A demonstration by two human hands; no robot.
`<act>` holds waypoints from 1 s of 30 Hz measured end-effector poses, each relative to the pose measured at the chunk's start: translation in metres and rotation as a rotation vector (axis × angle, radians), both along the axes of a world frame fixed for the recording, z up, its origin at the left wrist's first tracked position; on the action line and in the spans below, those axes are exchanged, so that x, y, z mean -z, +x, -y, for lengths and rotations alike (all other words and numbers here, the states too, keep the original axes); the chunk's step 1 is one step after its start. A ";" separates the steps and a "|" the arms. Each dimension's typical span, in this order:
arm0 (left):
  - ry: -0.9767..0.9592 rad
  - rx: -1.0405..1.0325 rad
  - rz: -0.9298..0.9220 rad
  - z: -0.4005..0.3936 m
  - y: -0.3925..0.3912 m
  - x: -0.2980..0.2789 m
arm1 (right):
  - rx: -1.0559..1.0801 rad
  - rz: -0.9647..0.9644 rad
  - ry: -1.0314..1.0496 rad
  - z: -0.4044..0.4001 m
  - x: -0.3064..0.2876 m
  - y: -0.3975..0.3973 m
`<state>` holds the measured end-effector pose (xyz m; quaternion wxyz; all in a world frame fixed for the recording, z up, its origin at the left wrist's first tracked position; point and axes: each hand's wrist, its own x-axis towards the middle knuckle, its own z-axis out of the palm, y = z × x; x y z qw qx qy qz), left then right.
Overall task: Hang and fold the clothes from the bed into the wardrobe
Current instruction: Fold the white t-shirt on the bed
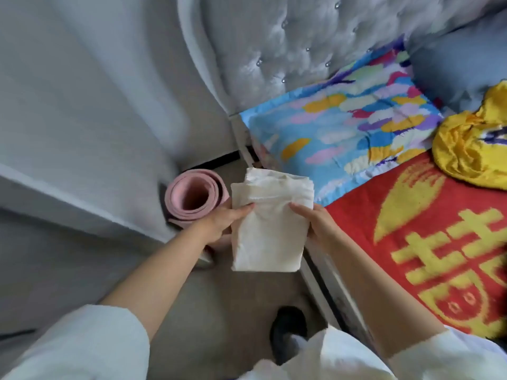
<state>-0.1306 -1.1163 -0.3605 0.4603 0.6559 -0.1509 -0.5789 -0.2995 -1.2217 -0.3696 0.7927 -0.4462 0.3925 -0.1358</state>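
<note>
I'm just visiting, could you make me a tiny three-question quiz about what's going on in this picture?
1. True or false: the folded cream garment lies flat on the bed.
2. What stands on the floor left of it? A) rolled pink mat B) basket C) lamp
3. Which hands hold the garment?

Key:
1. False; it is held up beside the bed.
2. A
3. Both, left hand and right hand, one on each side.

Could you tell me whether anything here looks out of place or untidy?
Only the yellow satin garment, lying crumpled and unfolded on the red blanket. The cream folded garment is held neatly by the left hand and right hand.
</note>
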 end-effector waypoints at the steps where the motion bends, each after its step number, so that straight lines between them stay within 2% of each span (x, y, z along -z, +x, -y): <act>1: -0.007 -0.072 0.049 -0.029 0.009 -0.011 | -0.045 0.009 -0.019 -0.019 -0.007 0.018; 5: -0.063 -0.366 0.172 -0.183 0.038 -0.041 | -0.264 0.083 -0.112 -0.138 -0.035 0.090; 9: -0.107 -0.625 0.194 -0.356 0.040 -0.067 | -0.464 0.129 -0.185 -0.291 -0.063 0.137; 14: -0.151 -0.982 0.134 -0.524 0.044 -0.107 | -0.689 0.182 -0.281 -0.451 -0.103 0.180; 18: -0.164 -1.146 0.183 -0.614 0.066 -0.153 | -0.820 0.259 -0.338 -0.540 -0.141 0.225; 23: -0.180 -1.275 0.358 -0.680 0.118 -0.186 | -0.849 0.368 -0.409 -0.614 -0.179 0.293; 30: -0.197 -1.528 0.360 -0.760 0.231 -0.203 | -0.990 0.516 -0.420 -0.701 -0.215 0.425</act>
